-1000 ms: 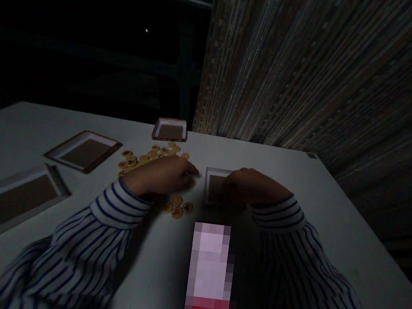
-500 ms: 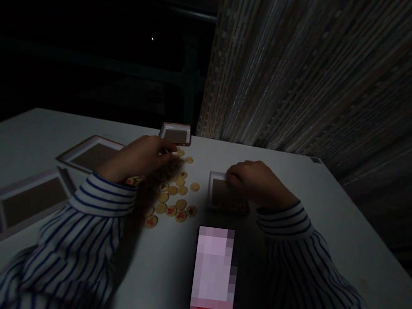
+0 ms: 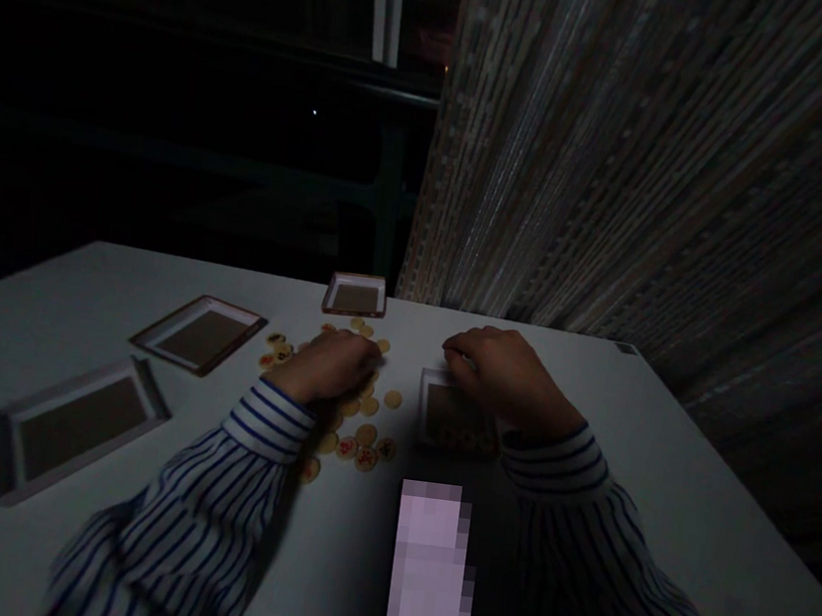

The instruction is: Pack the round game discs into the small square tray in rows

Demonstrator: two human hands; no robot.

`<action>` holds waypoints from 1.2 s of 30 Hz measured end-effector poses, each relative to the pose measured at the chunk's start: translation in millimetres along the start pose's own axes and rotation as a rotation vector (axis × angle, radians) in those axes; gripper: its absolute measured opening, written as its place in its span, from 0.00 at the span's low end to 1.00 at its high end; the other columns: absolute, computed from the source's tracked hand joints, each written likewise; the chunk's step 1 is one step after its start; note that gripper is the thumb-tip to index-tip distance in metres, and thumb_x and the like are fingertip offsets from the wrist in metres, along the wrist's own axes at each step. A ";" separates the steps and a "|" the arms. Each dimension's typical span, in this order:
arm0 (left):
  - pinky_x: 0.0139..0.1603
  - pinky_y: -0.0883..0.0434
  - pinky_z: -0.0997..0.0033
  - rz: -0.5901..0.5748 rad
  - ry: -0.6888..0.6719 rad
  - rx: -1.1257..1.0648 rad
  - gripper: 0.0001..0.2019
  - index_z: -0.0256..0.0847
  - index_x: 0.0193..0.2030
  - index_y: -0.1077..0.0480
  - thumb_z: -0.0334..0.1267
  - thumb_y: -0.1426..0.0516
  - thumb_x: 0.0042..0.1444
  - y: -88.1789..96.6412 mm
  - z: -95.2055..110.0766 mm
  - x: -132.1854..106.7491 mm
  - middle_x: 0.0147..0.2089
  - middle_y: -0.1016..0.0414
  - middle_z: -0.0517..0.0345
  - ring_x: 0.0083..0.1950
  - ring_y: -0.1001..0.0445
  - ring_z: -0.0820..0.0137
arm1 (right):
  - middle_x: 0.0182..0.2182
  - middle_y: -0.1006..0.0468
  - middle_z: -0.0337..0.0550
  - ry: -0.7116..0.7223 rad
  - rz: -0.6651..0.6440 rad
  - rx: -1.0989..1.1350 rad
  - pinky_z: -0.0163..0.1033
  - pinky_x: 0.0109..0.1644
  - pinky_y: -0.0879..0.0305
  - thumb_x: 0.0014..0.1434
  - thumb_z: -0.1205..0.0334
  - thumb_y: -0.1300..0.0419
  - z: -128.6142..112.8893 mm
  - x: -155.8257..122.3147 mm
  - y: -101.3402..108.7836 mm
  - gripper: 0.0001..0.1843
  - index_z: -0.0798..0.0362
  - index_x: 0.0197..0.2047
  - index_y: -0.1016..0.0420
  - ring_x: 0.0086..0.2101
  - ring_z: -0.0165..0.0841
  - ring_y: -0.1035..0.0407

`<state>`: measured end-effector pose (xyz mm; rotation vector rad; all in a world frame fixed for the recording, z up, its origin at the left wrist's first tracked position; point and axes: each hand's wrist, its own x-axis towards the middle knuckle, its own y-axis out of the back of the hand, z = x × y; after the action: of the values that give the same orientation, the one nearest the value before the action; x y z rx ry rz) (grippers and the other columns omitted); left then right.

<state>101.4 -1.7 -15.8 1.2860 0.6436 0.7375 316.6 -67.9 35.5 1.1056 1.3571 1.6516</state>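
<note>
Round wooden Chinese chess pieces (image 3: 366, 435) lie in a loose heap on the white table, some face up with red or black characters, others blank. My left hand (image 3: 333, 366) is over the heap, fingers curled down among the pieces; whatever they hold is hidden. One piece (image 3: 383, 346) shows just beyond those fingertips. Above a shallow open box (image 3: 431, 408) right of the heap is my right hand (image 3: 512, 372), thumb and fingers closed together. Anything in its pinch is too dark to make out. Several pieces sit along the near side inside this box.
Two shallow open trays stand at the left, a brown-rimmed one (image 3: 259, 326) and a pale one (image 3: 84, 376). A smaller tray (image 3: 381, 310) is at the table's far edge. A blurred-out upright object (image 3: 431, 570) is in front of me. A string curtain (image 3: 516, 181) hangs behind.
My left hand has moved right and nearer, from the heap's far side to its middle, uncovering pieces at the left. My right hand stays over the box. The view has tilted slightly upward.
</note>
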 end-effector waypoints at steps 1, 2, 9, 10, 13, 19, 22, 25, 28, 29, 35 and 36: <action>0.42 0.34 0.70 0.004 -0.007 0.034 0.11 0.40 0.35 0.27 0.36 0.51 0.56 -2.7 2.3 0.7 0.39 0.23 0.50 0.41 0.26 0.66 | 0.39 0.22 0.47 0.000 -0.001 0.000 0.39 0.45 0.44 0.62 0.61 0.54 -1.7 1.6 -0.3 0.17 0.54 0.43 0.25 0.41 0.36 0.31; 0.43 0.34 0.69 0.010 -0.004 0.066 0.10 0.41 0.36 0.27 0.36 0.50 0.55 -5.2 4.7 1.1 0.39 0.23 0.50 0.41 0.26 0.65 | 0.39 0.22 0.48 0.001 -0.008 -0.003 0.39 0.45 0.44 0.62 0.61 0.54 -3.1 2.8 -1.0 0.17 0.54 0.43 0.25 0.41 0.36 0.31; 0.45 0.35 0.59 0.072 0.064 0.242 0.11 0.38 0.33 0.28 0.39 0.50 0.54 -19.6 14.0 3.5 0.37 0.24 0.45 0.43 0.26 0.57 | 0.39 0.22 0.48 0.000 -0.064 -0.044 0.40 0.44 0.45 0.61 0.61 0.54 0.3 -0.3 -8.6 0.17 0.53 0.44 0.26 0.41 0.36 0.31; 0.45 0.35 0.58 0.079 0.064 0.247 0.11 0.38 0.33 0.28 0.39 0.50 0.54 -21.2 14.1 4.2 0.37 0.23 0.45 0.43 0.26 0.57 | 0.39 0.22 0.47 0.001 -0.063 -0.046 0.40 0.44 0.45 0.62 0.61 0.54 1.7 -1.3 -9.2 0.17 0.53 0.45 0.26 0.41 0.36 0.31; 0.45 0.35 0.57 0.091 0.070 0.263 0.12 0.37 0.32 0.27 0.40 0.50 0.54 -24.8 14.0 5.8 0.36 0.23 0.44 0.42 0.26 0.56 | 0.39 0.22 0.48 0.001 -0.068 -0.043 0.41 0.44 0.45 0.61 0.61 0.54 3.8 -2.9 -10.3 0.17 0.53 0.45 0.27 0.41 0.36 0.31; 0.45 0.37 0.55 0.108 0.080 0.275 0.14 0.37 0.33 0.27 0.41 0.50 0.55 -26.2 15.1 5.6 0.36 0.23 0.44 0.42 0.26 0.55 | 0.39 0.22 0.48 0.002 -0.070 -0.033 0.42 0.45 0.44 0.61 0.60 0.53 2.1 -2.7 -11.0 0.16 0.53 0.45 0.27 0.42 0.37 0.31; 0.46 0.37 0.55 0.108 0.081 0.276 0.13 0.36 0.33 0.27 0.41 0.50 0.55 -26.4 15.2 5.5 0.36 0.23 0.44 0.42 0.26 0.55 | 0.39 0.22 0.48 0.004 -0.065 -0.034 0.42 0.45 0.44 0.61 0.60 0.53 2.3 -3.2 -11.0 0.16 0.53 0.45 0.27 0.42 0.37 0.31; 0.47 0.38 0.54 0.096 0.083 0.270 0.13 0.36 0.33 0.27 0.40 0.50 0.55 -26.6 15.2 5.7 0.36 0.23 0.44 0.42 0.26 0.55 | 0.39 0.22 0.48 0.001 -0.073 -0.037 0.42 0.46 0.44 0.61 0.60 0.53 2.4 -3.7 -10.7 0.17 0.54 0.45 0.27 0.42 0.38 0.31; 0.47 0.38 0.54 0.093 0.089 0.262 0.13 0.37 0.33 0.27 0.40 0.50 0.55 -26.9 14.9 6.0 0.36 0.23 0.43 0.43 0.27 0.55 | 0.40 0.22 0.49 -0.014 -0.092 -0.042 0.42 0.46 0.44 0.61 0.60 0.53 1.9 -3.8 -10.0 0.17 0.53 0.46 0.27 0.43 0.38 0.31; 0.47 0.38 0.54 0.092 0.092 0.261 0.14 0.37 0.33 0.27 0.41 0.51 0.55 -27.1 14.7 6.1 0.37 0.23 0.43 0.43 0.27 0.55 | 0.40 0.22 0.49 -0.016 -0.096 -0.045 0.42 0.45 0.44 0.61 0.60 0.53 1.8 -3.7 -9.7 0.17 0.53 0.46 0.27 0.43 0.38 0.31; 0.46 0.39 0.55 0.085 0.086 0.269 0.15 0.37 0.32 0.26 0.38 0.53 0.56 -29.1 13.4 7.6 0.37 0.23 0.44 0.42 0.27 0.57 | 0.40 0.22 0.48 0.001 -0.095 -0.049 0.42 0.46 0.44 0.61 0.60 0.53 2.8 -3.6 -9.8 0.16 0.53 0.46 0.27 0.43 0.37 0.31; 0.46 0.39 0.55 0.083 0.081 0.270 0.15 0.37 0.32 0.26 0.38 0.53 0.56 -29.2 13.5 7.9 0.37 0.23 0.44 0.42 0.26 0.57 | 0.40 0.22 0.48 0.000 -0.095 -0.047 0.42 0.46 0.44 0.61 0.60 0.53 3.2 -3.6 -10.1 0.16 0.53 0.46 0.27 0.42 0.37 0.31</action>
<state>120.4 -7.1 -42.3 1.5435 0.7782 0.7931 321.0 -68.2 25.3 0.9991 1.3438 1.6066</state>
